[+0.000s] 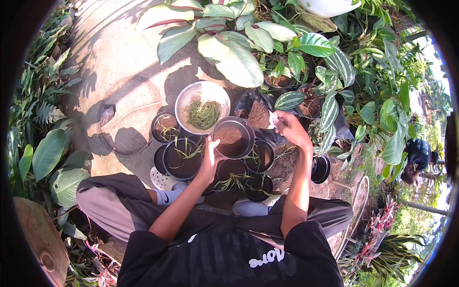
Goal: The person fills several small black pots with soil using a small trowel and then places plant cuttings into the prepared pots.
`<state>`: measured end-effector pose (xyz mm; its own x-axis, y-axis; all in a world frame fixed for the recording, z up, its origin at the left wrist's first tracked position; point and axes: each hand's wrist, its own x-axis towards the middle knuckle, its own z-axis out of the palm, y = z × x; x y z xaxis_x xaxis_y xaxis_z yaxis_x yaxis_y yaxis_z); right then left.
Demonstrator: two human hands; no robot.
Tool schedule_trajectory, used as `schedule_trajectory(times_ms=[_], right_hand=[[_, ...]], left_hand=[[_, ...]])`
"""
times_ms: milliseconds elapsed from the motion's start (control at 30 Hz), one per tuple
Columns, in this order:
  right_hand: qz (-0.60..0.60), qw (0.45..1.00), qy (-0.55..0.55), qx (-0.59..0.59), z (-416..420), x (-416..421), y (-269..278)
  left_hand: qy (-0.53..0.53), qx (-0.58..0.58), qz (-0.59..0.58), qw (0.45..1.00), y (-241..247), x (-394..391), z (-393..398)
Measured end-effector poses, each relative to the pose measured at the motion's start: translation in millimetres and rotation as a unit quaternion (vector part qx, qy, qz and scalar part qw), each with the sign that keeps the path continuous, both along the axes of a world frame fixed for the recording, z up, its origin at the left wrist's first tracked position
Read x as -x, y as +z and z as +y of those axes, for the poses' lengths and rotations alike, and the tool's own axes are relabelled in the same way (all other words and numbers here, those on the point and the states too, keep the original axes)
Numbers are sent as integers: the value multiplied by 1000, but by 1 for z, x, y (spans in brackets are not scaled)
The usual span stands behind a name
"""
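Observation:
My left hand (211, 154) grips the rim of a black plastic plant pot (233, 138) that is partly filled with brown soil. To its right, my right hand (287, 125) holds a scoop (270, 120) heaped with soil (259, 114), beside the pot's upper right rim. Behind the scoop lies an open black plastic bag (247, 98). A round light bowl (180, 97) stands just beyond the held pot, with a bundle of thin green plant strands (203, 114) in it. Below and around the held pot stand several black pots with soil and slender seedlings, among them a larger one (183, 163).
A potted plant with broad pale leaves (233, 46) stands ahead, and dense foliage lines both sides. An empty black pot (320, 169) sits right of my right forearm, near a hose (364, 190). Another person (417, 156) bends down at the far right.

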<state>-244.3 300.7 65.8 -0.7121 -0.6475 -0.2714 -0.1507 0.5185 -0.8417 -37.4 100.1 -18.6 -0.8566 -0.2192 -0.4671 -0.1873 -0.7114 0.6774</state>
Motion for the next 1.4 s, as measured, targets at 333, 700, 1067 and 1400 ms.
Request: schedule_trajectory(times_ms=[333,700,1067,1400], right_hand=[[125,991,57,-5,-34,-32,25],[53,988,-147,5,-22,-6,-7],[-64,905,-246,-340,59,13,-99],[2,895,-262,-360,88,-3,-8]], left_hand=[[23,-52,38,998,-5,-1,3],[38,-94,-8,995,-1,-7,-7],[53,-68,5,996,7,1,-22],[67,-85,17,994,11,-1,-22]])
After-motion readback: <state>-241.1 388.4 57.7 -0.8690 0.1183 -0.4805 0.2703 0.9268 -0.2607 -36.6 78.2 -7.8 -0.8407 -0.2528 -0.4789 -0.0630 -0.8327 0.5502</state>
